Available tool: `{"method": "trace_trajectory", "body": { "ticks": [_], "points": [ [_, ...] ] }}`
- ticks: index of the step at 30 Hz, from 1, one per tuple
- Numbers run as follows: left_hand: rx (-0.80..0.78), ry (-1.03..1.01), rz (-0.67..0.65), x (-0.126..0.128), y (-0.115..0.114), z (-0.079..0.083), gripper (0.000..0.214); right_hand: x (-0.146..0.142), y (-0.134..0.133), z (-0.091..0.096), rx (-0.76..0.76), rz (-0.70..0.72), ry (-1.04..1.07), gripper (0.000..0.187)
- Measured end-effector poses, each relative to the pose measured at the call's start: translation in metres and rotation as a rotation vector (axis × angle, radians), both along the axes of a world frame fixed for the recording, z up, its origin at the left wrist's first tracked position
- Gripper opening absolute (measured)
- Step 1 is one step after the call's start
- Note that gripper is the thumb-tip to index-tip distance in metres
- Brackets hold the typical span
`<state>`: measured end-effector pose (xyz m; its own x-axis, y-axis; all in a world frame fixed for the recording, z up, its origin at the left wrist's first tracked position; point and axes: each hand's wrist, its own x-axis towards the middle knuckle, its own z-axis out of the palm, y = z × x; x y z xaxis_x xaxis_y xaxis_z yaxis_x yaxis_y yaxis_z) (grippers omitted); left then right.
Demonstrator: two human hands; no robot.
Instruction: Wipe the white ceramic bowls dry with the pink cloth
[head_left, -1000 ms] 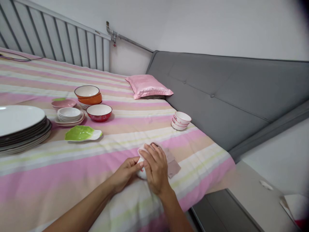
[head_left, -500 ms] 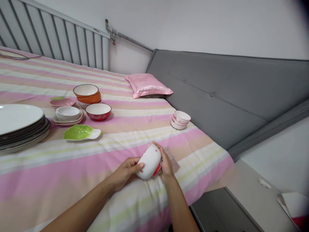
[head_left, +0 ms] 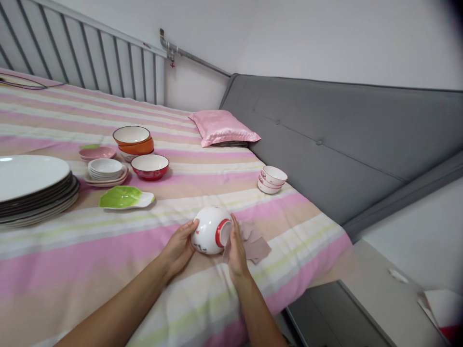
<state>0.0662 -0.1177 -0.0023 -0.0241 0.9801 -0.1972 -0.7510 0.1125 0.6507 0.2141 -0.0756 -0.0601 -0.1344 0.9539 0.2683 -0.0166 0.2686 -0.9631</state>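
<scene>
A white bowl [head_left: 209, 231] with a red foot ring and small dark markings is tipped on its side just above the striped bedsheet. My left hand [head_left: 179, 246] cups its left side, fingers curled around the rim. My right hand [head_left: 236, 248] presses against the bowl's base on the right, with a greyish-brown cloth [head_left: 253, 238] partly under its fingers. The cloth spreads out on the sheet to the right of the bowl.
On the bed stand a stack of small white-and-red bowls [head_left: 272, 179], a red bowl [head_left: 149, 166], stacked orange bowls [head_left: 133, 140], small white saucers [head_left: 105, 169], a pink dish [head_left: 97, 153], a green leaf dish [head_left: 126, 198], large stacked plates [head_left: 34, 185] and a pink pillow [head_left: 221, 127]. Grey headboard [head_left: 325, 140] on the right.
The bowl has been turned from under my right hand onto its side, its red base now facing right. My right hand slid from the top to the base.
</scene>
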Motion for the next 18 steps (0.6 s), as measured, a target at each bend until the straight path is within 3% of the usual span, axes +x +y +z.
{"method": "trace_trajectory", "body": {
  "ticks": [3, 11, 18],
  "points": [
    [-0.07, -0.073, 0.07, -0.004, 0.003, -0.001, 0.032, -0.003, -0.004, 0.001, -0.089, 0.041, -0.088, 0.061],
    [-0.143, -0.21, 0.113, -0.005, 0.007, -0.004, 0.035, -0.013, -0.016, 0.001, -0.033, 0.04, -0.241, 0.071],
    [-0.107, -0.275, 0.059, -0.004, 0.007, -0.003, 0.044, -0.019, -0.038, 0.006, 0.213, -0.011, -0.508, 0.077]
  ]
}}
